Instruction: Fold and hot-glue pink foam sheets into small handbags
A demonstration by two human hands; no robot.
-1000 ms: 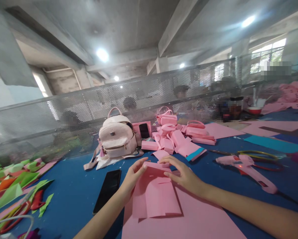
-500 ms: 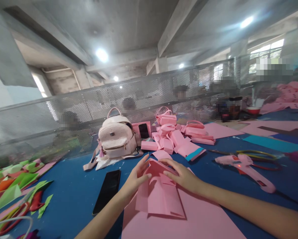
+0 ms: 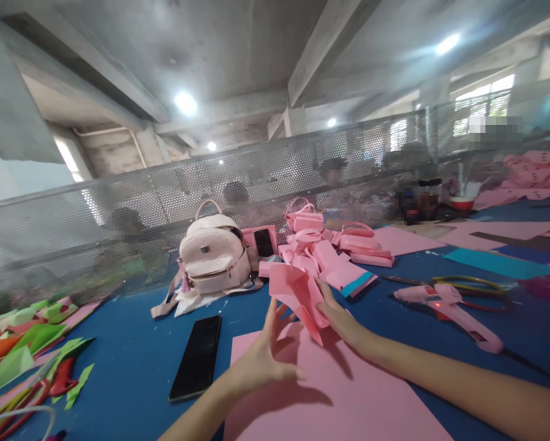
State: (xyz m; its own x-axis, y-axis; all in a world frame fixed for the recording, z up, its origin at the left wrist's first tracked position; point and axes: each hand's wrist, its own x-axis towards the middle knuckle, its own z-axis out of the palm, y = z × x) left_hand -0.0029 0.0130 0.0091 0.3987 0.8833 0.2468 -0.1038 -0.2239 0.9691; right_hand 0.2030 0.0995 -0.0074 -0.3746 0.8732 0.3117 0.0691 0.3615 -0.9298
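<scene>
Paper [image 3: 297, 291], folded and pink, is gripped by right fingers [image 3: 329, 301], above spread left fingers [image 3: 270, 326].

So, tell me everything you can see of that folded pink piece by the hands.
The folded pink piece looks like plain paper, creased into panels that stand open around a shadowed hollow, with a pointed corner hanging towards the viewer. It is tilted and appears raised above the flat pink sheet. The right hand holds its right side; the left hand is spread open at its lower left, though whether that hand touches it is unclear.
</scene>
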